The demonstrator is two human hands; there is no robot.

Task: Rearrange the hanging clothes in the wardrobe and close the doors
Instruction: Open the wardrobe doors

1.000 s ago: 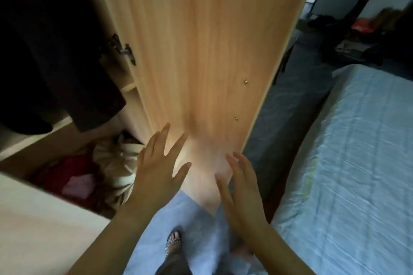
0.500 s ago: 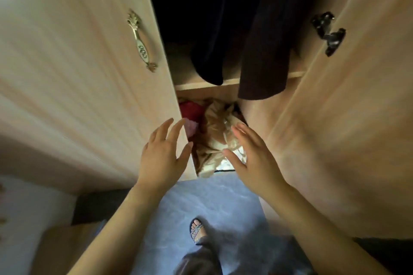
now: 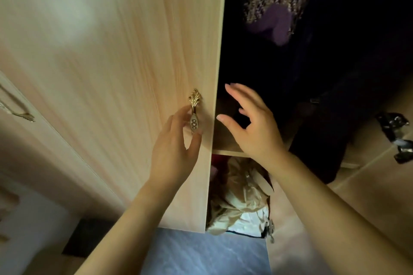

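One hand (image 3: 174,149) on handle (image 3: 194,118), other (image 3: 254,131) splayed.

The left hand (image 3: 176,143) is pinching the handle (image 3: 194,118) between fingers and thumb; the right hand (image 3: 254,127) is hovering just right of it, fingers spread.

Crumpled beige garment (image 3: 243,205) lies under the wooden shelf (image 3: 226,153), red cloth (image 3: 218,161) beside it.

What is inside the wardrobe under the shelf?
Under the shelf lies a crumpled beige garment over white fabric, with a bit of red cloth at the top. The left door, which the left hand holds by its handle, covers everything further left.
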